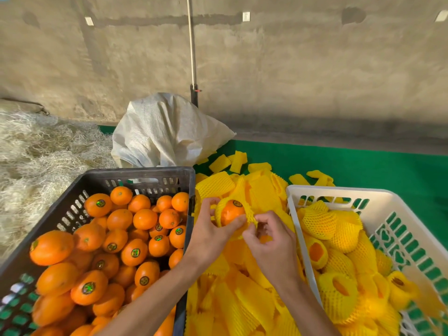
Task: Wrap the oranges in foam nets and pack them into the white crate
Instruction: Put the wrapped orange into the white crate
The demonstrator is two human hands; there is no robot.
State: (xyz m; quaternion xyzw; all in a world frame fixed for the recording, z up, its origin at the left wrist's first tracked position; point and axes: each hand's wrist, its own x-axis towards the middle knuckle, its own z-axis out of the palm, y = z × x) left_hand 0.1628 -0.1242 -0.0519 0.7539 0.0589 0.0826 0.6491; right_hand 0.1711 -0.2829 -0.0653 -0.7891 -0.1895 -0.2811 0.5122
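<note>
The left hand (209,235) curls round an orange (230,212), thumb and fingers cupping it from below and behind, holding it up over the heap of loose foam nets (244,299). A yellow foam net (251,215) is already partly drawn over that fruit, the stickered top still bare. The right hand (269,238) pinches the net's edge beside the orange, fingers bent tight on the mesh.

From where I stand, the likeliest slip is the net springing back off the round fruit if the right hand lets go too soon, or tearing if it is stretched too hard. The orange could also roll out of the left hand's grip and drop into the pile.

To the left, touching the heap, sits the dark crate (135,172) full of bare oranges. To the right is the white crate (339,190), holding several wrapped oranges (339,291). Behind lie a white sack (164,132) and the green tabletop (363,163).
</note>
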